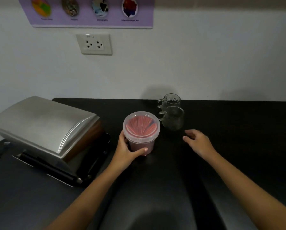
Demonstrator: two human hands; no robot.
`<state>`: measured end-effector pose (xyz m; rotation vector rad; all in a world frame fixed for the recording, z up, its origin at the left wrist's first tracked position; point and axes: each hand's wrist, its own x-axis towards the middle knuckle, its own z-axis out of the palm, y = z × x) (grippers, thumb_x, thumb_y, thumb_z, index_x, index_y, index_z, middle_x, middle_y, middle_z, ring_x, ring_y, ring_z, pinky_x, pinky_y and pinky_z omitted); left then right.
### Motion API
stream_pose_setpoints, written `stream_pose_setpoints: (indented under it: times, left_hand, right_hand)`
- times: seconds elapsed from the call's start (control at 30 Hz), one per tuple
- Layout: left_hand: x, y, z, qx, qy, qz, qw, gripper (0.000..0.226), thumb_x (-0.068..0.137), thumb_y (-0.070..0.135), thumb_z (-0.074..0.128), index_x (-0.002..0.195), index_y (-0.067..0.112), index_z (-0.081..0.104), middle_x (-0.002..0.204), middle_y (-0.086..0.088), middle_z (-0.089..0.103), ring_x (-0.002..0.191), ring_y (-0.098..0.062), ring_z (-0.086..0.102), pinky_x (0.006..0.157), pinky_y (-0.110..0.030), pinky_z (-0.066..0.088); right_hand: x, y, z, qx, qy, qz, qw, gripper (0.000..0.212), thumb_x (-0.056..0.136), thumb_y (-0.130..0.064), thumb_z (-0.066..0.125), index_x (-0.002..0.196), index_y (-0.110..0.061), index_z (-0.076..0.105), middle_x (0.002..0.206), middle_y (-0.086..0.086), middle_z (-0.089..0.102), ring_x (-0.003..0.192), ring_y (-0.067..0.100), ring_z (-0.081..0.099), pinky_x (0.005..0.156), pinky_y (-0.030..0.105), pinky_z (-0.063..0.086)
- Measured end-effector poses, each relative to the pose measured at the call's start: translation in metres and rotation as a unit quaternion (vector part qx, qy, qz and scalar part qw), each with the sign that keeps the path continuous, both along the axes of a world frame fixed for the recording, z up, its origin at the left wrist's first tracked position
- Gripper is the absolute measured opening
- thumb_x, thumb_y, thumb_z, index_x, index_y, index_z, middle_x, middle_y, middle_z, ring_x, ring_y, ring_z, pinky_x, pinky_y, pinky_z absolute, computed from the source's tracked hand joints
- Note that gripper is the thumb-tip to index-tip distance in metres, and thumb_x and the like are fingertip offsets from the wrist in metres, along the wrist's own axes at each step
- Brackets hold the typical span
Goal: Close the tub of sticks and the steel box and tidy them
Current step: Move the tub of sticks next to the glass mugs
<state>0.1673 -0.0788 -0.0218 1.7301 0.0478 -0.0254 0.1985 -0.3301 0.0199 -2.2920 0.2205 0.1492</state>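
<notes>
A clear plastic tub (pixel 141 128) full of pink sticks stands mid-counter with its translucent lid on top. My left hand (pixel 128 150) wraps around the tub's lower left side, thumb across the front. My right hand (pixel 198 141) hovers to the right of the tub, fingers apart, holding nothing. The steel box (pixel 42 125) sits at the left with its curved lid down over a dark base.
Two glass mugs (pixel 172 113) stand just behind and right of the tub, near the wall. The black counter (pixel 238 130) stretches to the right. A wall socket (pixel 94 44) and a purple poster (pixel 89 12) are above. A thin cable hangs at the far left.
</notes>
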Motion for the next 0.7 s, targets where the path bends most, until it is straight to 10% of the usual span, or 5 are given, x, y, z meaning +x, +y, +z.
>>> stream_pose_setpoints:
  times: [0.7]
  left_hand:
    - [0.108, -0.017, 0.009, 0.056, 0.017, 0.108, 0.992, 0.088, 0.057, 0.023, 0.083, 0.13, 0.018, 0.034, 0.132, -0.004, 0.049, 0.12, -0.02, 0.047, 0.093, -0.03, 0.042]
  right_hand:
    - [0.096, -0.063, -0.05, -0.229, 0.09, 0.07, 0.967, 0.069, 0.086, -0.048, 0.048, 0.142, -0.021, 0.019, 0.155, 0.002, 0.009, 0.142, 0.026, 0.003, 0.112, 0.05, 0.007]
